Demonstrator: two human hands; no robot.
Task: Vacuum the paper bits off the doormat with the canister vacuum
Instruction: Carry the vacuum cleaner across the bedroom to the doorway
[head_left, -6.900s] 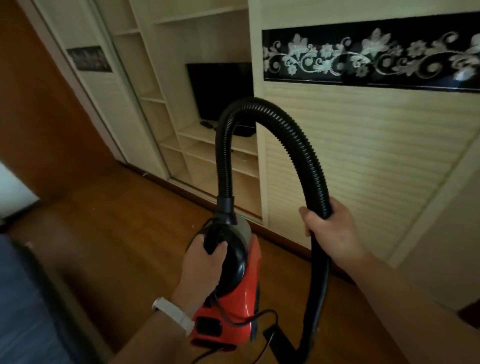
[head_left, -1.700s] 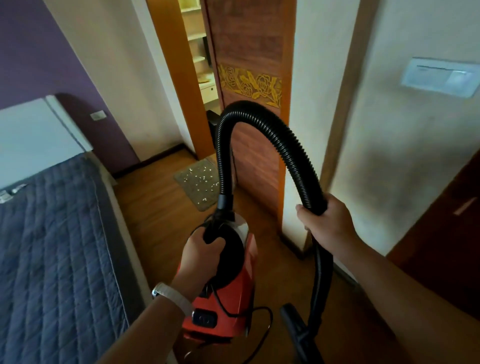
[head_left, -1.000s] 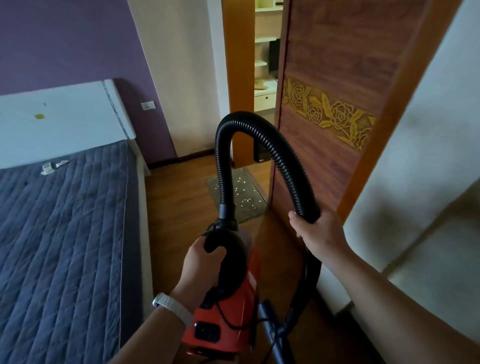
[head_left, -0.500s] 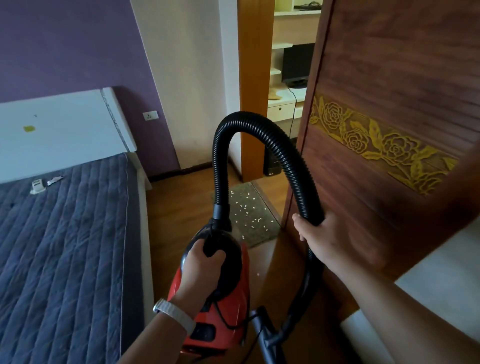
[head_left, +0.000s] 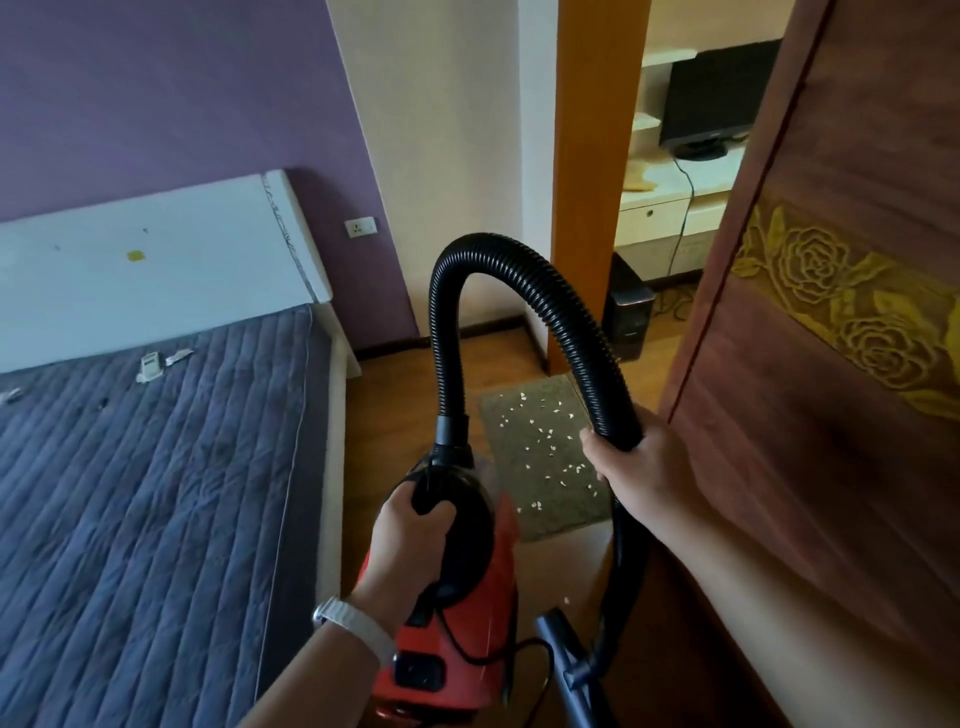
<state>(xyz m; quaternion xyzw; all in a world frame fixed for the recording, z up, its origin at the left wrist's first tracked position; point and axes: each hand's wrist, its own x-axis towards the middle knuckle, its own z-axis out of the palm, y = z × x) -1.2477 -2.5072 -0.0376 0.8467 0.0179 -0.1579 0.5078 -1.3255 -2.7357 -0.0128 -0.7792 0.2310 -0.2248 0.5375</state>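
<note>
My left hand (head_left: 413, 535) grips the black top handle of a red canister vacuum (head_left: 467, 623) and carries it off the floor. Its ribbed black hose (head_left: 524, 280) arches up and over to my right hand (head_left: 636, 467), which grips the hose where it drops toward the nozzle (head_left: 563, 660) at the bottom edge. Ahead on the wooden floor lies a grey-green doormat (head_left: 540, 514) in the doorway, sprinkled with several small white paper bits (head_left: 540, 431). One stray bit lies on the floor near the nozzle.
A bed with a blue-grey quilt (head_left: 145, 509) and white headboard fills the left. An open wooden door with carved yellow roses (head_left: 831, 364) stands close on the right. An orange door frame (head_left: 592, 171) is behind the mat; beyond it a desk and monitor (head_left: 711, 98).
I have turned from the wardrobe and walked toward the doorway; the doormat has come closer and lies just ahead of the vacuum. Both hands keep the same grips.
</note>
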